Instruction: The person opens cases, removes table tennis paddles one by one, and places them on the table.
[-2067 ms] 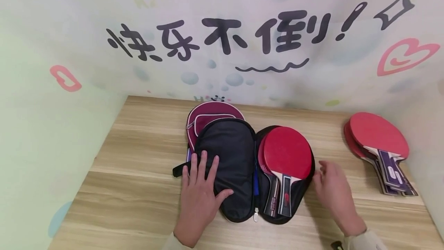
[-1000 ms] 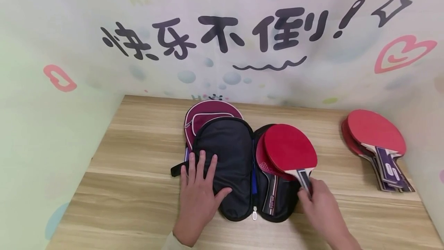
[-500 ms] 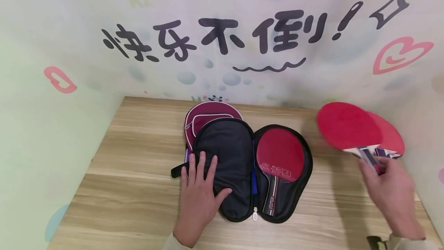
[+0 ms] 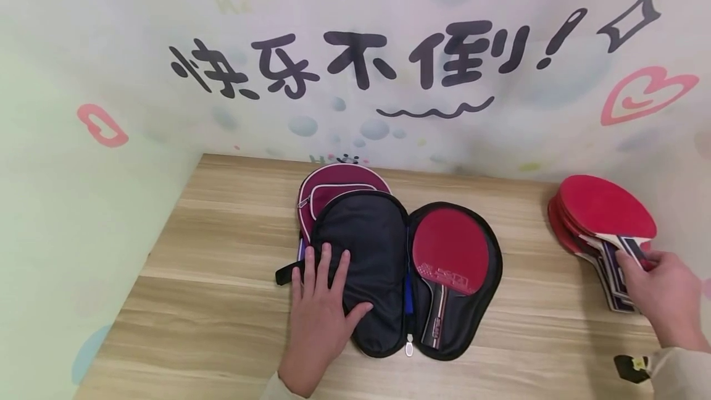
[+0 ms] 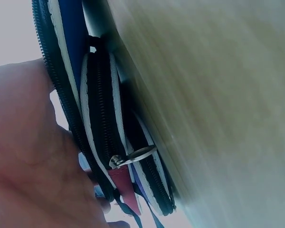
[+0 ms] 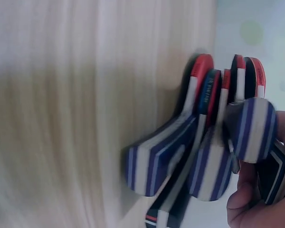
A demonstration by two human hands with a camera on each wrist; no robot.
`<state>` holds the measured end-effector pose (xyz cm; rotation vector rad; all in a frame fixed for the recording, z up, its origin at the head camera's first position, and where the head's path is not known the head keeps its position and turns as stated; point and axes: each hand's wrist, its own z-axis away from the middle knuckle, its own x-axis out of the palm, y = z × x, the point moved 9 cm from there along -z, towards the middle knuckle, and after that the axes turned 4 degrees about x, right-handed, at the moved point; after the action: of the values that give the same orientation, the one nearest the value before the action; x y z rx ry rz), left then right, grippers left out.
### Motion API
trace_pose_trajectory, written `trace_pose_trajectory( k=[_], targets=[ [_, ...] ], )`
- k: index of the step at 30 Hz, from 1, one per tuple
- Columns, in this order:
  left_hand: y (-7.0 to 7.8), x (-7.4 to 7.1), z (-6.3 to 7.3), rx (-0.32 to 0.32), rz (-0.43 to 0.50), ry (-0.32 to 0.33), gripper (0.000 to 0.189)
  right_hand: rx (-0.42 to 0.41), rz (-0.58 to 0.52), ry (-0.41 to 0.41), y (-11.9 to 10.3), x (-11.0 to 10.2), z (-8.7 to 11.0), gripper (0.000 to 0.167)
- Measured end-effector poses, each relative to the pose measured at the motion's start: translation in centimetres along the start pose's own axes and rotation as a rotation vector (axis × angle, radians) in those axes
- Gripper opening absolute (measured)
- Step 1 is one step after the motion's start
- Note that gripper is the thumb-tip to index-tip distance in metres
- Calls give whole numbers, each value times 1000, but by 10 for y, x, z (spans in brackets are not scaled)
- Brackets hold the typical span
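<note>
My left hand (image 4: 322, 320) rests with spread fingers on the left half of an opened black bat case (image 4: 366, 239). In the case's right half lies a red table tennis bat (image 4: 452, 249), handle toward me. My right hand (image 4: 666, 292) grips the dark handle of another red table tennis bat (image 4: 608, 205), which lies over a stack of bats (image 4: 563, 227) at the table's right. From the right wrist view, several handle ends (image 6: 211, 166) fan out beside that hand. Zipped case edges (image 5: 102, 104) show stacked under my left hand in the left wrist view.
A maroon case (image 4: 344, 175) with white piping lies partly under the black one. A black strap (image 4: 284, 274) sticks out on the left. Printed walls (image 4: 355, 134) border the wooden table (image 4: 222, 221) at the back and both sides.
My right hand has taken the upper table tennis bat out of the black case by its handle and carried it right, onto the stack. My left hand has stayed on the case.
</note>
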<state>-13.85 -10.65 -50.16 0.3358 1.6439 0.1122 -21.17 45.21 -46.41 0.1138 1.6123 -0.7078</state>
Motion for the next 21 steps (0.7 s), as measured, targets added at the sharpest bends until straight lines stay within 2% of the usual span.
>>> trace_pose_trajectory(
  k=[17, 21],
  targets=[
    [0, 1, -1, 0, 4, 14, 90, 22, 74, -137, 5, 10, 2, 69],
    [0, 0, -1, 3, -2, 11, 89, 33, 108, -123, 3, 10, 7, 71]
  ],
)
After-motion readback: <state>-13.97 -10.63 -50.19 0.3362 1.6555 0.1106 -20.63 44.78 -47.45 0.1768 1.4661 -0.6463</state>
